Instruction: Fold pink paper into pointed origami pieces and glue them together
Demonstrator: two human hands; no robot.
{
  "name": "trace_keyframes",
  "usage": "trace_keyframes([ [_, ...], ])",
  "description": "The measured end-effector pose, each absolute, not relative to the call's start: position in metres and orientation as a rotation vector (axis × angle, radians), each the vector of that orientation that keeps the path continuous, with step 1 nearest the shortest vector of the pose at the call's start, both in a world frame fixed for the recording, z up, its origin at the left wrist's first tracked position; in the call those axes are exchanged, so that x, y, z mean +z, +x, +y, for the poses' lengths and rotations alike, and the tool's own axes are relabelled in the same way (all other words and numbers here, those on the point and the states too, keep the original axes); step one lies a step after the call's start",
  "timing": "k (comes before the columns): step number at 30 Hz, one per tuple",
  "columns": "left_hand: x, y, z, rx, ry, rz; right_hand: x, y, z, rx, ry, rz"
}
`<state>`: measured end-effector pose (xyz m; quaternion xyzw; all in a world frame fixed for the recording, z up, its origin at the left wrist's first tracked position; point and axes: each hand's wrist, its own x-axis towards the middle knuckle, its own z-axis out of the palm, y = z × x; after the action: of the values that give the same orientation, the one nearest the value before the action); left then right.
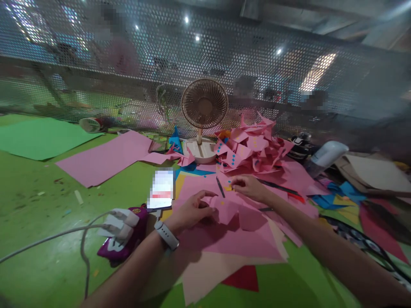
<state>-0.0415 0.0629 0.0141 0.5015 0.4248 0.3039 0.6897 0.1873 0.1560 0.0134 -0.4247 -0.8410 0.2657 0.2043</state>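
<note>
My left hand [192, 209], with a pale watch band [166, 235] at its wrist, grips the edge of a folded pink paper piece [226, 210] between thumb and fingers. A yellow mark shows on that piece. Farther up, the fingers of my right hand [248, 187] are pinched together beside a small yellow scrap [229, 188]; what lies between the fingertips is too small to make out. A dark pen-like stick [220, 187] rests between the two hands. Beneath everything spread pink sheets [224, 244] over paler ones [205, 273].
A small fan [204, 105] stands at the back, with a heap of folded pink paper [253, 145] to its right. Left of my hands are a lit phone [161, 188] and a purple power bank [123, 239] with white plugs and cables. A white-capped bottle [327, 156] leans at right.
</note>
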Motion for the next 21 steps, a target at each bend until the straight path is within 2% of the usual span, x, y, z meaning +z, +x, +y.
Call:
trace_keyframes([
  [10, 0.016, -0.040, 0.060, 0.670, 1.157, 0.965, 0.009, 0.194, 0.142, 1.158, -1.179, -1.967],
  [21, 0.015, -0.041, 0.061, 0.673, 1.161, 0.945, -0.005, 0.196, 0.145, 1.184, -1.206, -1.842],
])
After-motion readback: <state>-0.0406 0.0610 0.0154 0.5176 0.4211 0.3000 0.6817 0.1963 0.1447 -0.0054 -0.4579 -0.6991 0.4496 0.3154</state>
